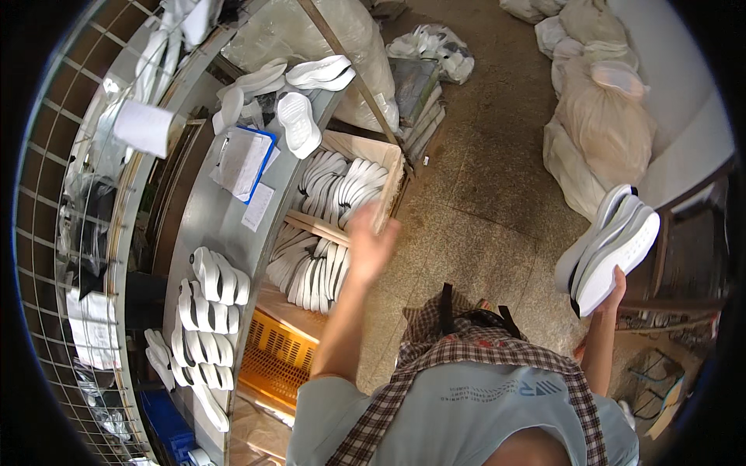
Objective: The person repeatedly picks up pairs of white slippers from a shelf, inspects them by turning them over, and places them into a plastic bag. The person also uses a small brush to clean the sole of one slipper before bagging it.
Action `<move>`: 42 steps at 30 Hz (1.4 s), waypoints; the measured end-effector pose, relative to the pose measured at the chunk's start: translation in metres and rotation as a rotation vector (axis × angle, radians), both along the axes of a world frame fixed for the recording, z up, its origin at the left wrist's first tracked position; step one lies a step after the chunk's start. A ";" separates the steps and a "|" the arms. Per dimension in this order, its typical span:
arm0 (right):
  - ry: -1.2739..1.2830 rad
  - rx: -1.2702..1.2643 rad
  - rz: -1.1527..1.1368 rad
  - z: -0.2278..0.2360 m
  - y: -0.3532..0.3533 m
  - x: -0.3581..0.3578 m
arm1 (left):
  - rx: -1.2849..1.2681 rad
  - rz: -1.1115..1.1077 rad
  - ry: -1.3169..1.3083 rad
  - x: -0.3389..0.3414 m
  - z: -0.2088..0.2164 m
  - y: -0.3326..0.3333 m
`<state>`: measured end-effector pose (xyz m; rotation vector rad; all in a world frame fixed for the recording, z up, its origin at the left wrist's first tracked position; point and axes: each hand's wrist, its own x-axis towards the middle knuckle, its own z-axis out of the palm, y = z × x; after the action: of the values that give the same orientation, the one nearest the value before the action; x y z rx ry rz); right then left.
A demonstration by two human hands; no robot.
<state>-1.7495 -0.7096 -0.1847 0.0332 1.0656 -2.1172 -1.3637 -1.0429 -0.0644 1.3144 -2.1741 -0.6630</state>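
Note:
On the right, my right hand is closed around a small stack of white shoe soles with some grey and black edging, held up off the floor. My left hand is at the right edge of a cardboard box, smeared by motion, so its fingers do not show clearly. Inside that box, rows of white soles stand packed on edge. A nearer box section holds more white soles with black edges.
A metal bench on the left bears stacked soles, a blue clipboard and loose soles. A yellow crate stands below it. Wire mesh lines the far left. Large sacks lean along the right wall.

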 end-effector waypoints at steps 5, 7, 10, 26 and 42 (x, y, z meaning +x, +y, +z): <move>-0.032 0.052 0.132 0.002 -0.120 -0.064 | -0.388 0.432 0.022 0.025 0.029 -0.182; -0.066 -0.020 0.229 0.006 -0.166 -0.080 | -0.355 0.505 -0.068 0.027 0.031 -0.245; -0.042 -0.013 0.230 0.016 -0.233 -0.101 | -0.111 0.568 -0.300 0.027 0.029 -0.317; -0.089 -0.017 0.695 0.036 -0.482 -0.197 | 0.082 0.481 0.927 -0.084 0.091 -0.168; 0.017 -0.082 0.892 0.058 -0.517 -0.261 | -0.111 0.323 1.043 -0.222 0.108 -0.131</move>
<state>-2.0102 -1.2263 -0.1269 -0.4238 0.7847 -1.3411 -1.5858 -1.1737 0.0436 0.9022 -1.1123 -0.8240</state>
